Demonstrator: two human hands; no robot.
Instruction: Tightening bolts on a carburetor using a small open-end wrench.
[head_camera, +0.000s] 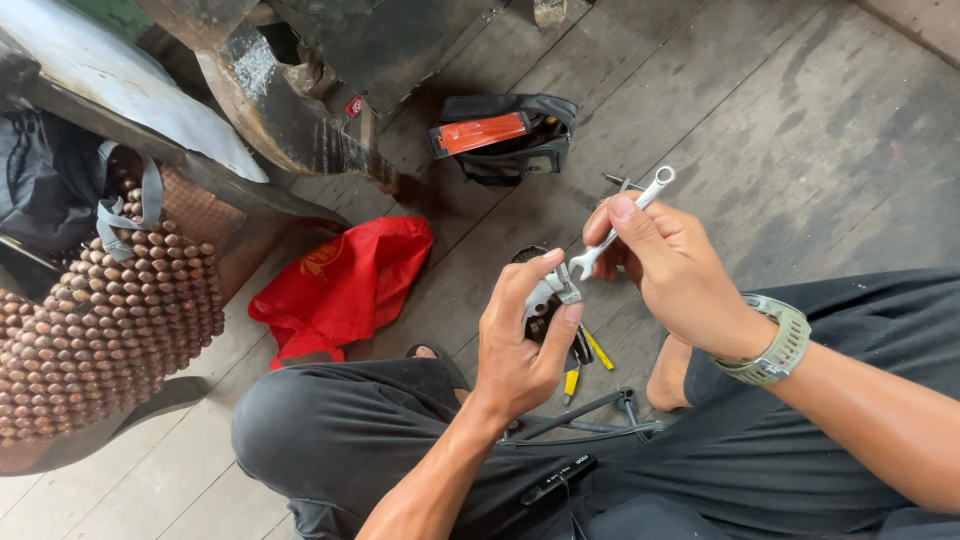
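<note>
1. Up close, the left hand (520, 345) pinches a small metal part (548, 298) between thumb and fingers.
2. The right hand (665, 265) grips a combination wrench (620, 225), its long axis slanting up-right, open jaw touching the part's upper right.

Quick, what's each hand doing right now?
Left hand: closed around a small metal part.
Right hand: closed on a silver combination wrench, its open end at the part.
</note>
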